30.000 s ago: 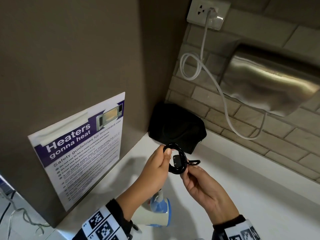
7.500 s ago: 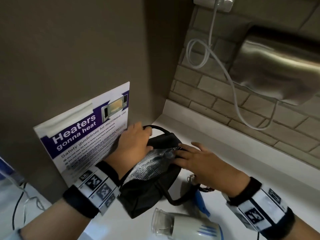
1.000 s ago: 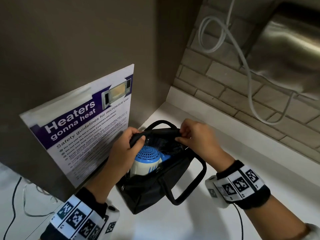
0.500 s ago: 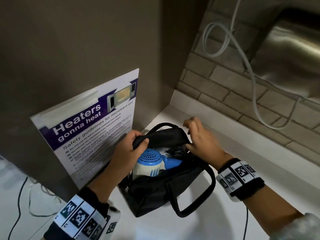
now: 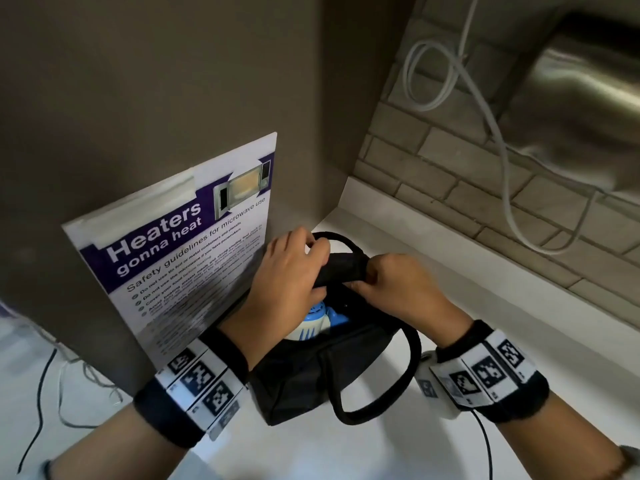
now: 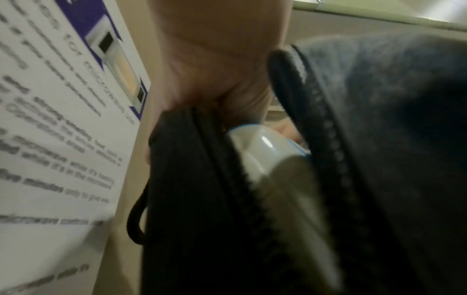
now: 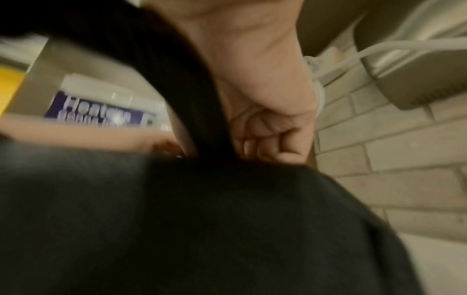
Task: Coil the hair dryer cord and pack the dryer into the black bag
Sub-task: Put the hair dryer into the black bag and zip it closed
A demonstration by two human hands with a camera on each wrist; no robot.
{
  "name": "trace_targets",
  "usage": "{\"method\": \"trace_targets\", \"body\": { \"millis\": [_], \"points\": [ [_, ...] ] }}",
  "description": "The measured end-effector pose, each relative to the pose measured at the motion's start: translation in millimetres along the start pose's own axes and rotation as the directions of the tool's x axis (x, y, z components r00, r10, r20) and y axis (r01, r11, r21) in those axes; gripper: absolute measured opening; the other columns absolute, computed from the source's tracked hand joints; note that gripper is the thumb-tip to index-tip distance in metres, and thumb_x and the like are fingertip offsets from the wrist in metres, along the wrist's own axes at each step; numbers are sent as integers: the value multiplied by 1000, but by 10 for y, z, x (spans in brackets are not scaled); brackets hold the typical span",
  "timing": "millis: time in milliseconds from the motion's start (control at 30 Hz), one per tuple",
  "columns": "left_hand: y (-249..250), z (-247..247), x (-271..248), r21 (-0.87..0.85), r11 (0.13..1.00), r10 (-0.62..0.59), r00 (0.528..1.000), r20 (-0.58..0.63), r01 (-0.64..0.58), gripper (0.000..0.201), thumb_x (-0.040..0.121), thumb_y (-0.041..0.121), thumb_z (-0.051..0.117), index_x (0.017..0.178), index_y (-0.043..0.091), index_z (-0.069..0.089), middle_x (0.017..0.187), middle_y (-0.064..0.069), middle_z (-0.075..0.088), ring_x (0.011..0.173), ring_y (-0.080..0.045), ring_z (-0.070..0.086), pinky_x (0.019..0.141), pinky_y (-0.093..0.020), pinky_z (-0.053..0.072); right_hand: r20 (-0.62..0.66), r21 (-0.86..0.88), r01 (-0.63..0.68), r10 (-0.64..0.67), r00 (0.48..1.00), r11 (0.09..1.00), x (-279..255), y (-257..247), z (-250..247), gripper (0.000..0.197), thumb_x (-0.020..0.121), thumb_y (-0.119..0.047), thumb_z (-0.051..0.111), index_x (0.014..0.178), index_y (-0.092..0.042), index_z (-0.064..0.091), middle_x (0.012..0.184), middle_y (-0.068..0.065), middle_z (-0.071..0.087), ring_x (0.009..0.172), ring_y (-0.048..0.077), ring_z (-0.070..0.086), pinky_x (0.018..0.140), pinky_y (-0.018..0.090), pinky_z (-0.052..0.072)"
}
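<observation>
The black bag stands on the white counter against the grey cabinet side. The white and blue hair dryer sits inside it, partly showing through the open top; the left wrist view shows its white body between the zipper edges. My left hand grips the bag's far top flap from the left. My right hand grips the same flap from the right, fingers curled on the black fabric. The cord is hidden.
A microwave safety poster is stuck on the cabinet just left of the bag. A brick wall rises behind, with a steel hand dryer and its looping white cable. Thin wires lie at the lower left.
Both hands have drawn the top flap nearer over the opening, so less of the dryer shows. The right hand came closer to the left along the flap.
</observation>
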State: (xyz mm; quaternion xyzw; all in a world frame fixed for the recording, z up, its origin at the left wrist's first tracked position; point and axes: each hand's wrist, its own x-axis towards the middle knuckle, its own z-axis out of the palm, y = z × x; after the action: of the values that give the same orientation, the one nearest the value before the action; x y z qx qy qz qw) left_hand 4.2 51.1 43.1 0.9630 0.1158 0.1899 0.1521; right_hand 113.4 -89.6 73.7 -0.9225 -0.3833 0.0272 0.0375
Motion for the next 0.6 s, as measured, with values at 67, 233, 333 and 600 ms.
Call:
{"method": "trace_targets", "body": {
  "millis": [67, 233, 333, 600],
  "points": [
    [33, 3, 45, -1, 1000, 13, 1000, 17, -13, 35, 73, 28, 71, 100, 15, 53, 104, -6, 51, 96, -28, 52, 85, -38, 40, 84, 92, 41, -49, 995, 995, -64, -45, -58, 48, 92, -51, 47, 62, -17, 64, 60, -2, 59, 66, 21, 58, 61, 33, 44],
    [56, -138, 58, -80, 997, 7, 1000, -6, -8, 24, 80, 24, 65, 99, 11, 58, 107, -8, 51, 104, -27, 46, 87, -35, 39, 339, 274, 202, -292, 894, 940, -285, -193, -75, 38, 97, -46, 42, 103, -17, 65, 94, -3, 67, 85, 11, 57, 70, 16, 40],
    [21, -277, -62, 58, 998, -23, 999, -36, 25, 29, 74, 30, 71, 98, 19, 57, 104, -4, 47, 100, -24, 43, 82, -35, 42, 462, 241, 153, -252, 850, 958, -338, -164, -91, 43, 96, -52, 36, 112, -19, 59, 105, 1, 65, 95, 16, 57, 79, 22, 42],
    [-95, -285, -224, -281, 950, -140, 990, 6, 137, 20, 80, 22, 62, 97, 22, 52, 93, 0, 47, 74, -21, 51, 70, -44, 50, 463, 316, 216, -349, 815, 924, -254, -173, -71, 28, 93, -48, 50, 82, -26, 63, 88, -7, 63, 84, 10, 57, 83, 30, 47]
  ]
}}
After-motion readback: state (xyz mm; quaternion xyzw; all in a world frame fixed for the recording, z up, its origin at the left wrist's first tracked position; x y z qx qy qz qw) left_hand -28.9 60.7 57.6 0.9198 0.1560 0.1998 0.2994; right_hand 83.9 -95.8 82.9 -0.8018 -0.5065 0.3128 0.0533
